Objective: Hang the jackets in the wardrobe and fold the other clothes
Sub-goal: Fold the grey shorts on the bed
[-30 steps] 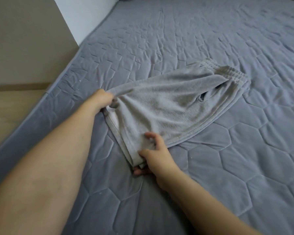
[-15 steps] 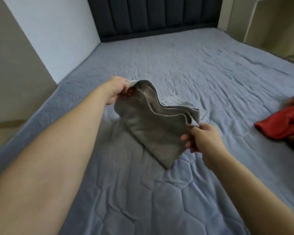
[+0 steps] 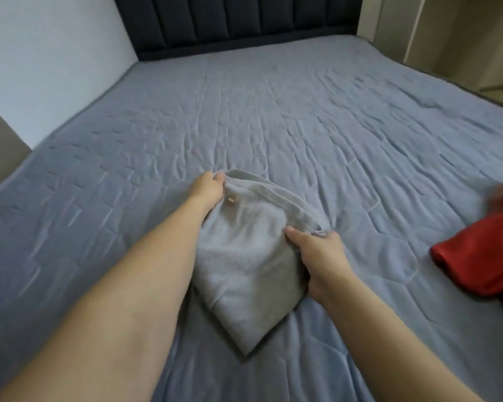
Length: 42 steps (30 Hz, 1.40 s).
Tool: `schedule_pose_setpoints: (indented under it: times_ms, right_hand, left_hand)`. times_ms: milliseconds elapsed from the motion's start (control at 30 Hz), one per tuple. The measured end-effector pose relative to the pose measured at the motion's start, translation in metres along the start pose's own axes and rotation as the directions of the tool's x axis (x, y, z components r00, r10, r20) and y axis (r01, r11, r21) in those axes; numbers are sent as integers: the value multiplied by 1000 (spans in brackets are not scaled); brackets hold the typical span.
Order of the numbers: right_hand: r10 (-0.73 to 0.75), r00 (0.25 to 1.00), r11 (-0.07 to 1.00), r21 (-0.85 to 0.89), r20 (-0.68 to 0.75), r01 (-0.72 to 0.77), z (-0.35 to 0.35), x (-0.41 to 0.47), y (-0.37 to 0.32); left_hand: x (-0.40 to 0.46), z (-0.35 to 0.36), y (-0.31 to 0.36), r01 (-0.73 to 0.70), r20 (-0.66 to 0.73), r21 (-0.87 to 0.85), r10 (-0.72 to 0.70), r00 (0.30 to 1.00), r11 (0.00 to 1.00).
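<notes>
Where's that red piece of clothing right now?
In the head view, the red garment lies on the bed at the far right edge of the picture, to the right of the right hand and apart from the folded grey shorts.

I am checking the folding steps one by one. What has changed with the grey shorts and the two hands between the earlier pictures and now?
The grey shorts, spread flat a second ago, were lifted, doubled over and laid back on the bed as a smaller bundle. The left hand and right hand moved from the leg hems to the bundle's far corners. Both hands grip the cloth as before.
</notes>
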State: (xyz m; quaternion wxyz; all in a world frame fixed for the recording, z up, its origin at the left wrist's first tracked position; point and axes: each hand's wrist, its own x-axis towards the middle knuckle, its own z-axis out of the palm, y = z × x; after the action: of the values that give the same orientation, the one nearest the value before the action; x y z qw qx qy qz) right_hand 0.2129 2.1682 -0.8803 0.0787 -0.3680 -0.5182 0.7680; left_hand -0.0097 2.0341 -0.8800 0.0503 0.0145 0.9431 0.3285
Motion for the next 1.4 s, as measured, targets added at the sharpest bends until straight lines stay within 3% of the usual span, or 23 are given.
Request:
schedule_pose_setpoints:
  times_ms: [133,267,400,533,633,733,900,1100,1400]
  right_hand:
    - [17,1000,994,104,-24,-14,18,-27,-36]
    - [25,999,999,45,31,-26,53,-80,-129]
    - [12,978,995,-103,210,10,123,-169,-264]
    - [28,899,986,-158,437,46,212,-281,-389]
    - [23,799,982,-162,600,94,290,-376,-458]
    - [-2,704,973,-160,710,165,368,-477,-496]
    - [4,549,964,-149,836,220,479,-622,-508]
    - [16,401,961,-125,916,247,601,-757,-488]
    - [23,252,948,-101,967,301,838,-882,-364]
  left_hand:
    - [-21,-38,11,143,40,-146,-139,990,979]
    - [-56,-150,34,262,-10,-354,-283,959,898]
    - [-104,-337,72,275,-99,-526,-380,920,805]
    - [-175,-531,107,224,-168,-711,-470,867,667]
    - [-239,-671,117,178,-282,-750,-552,785,637]
    - [-310,-794,110,125,-430,-734,-600,674,667]
    - [-415,-950,69,87,-557,-713,-638,532,695]
    - [-495,-1086,-5,50,-672,-682,-651,353,730]
    - [-536,-1240,-189,39,-721,-678,-674,163,734]
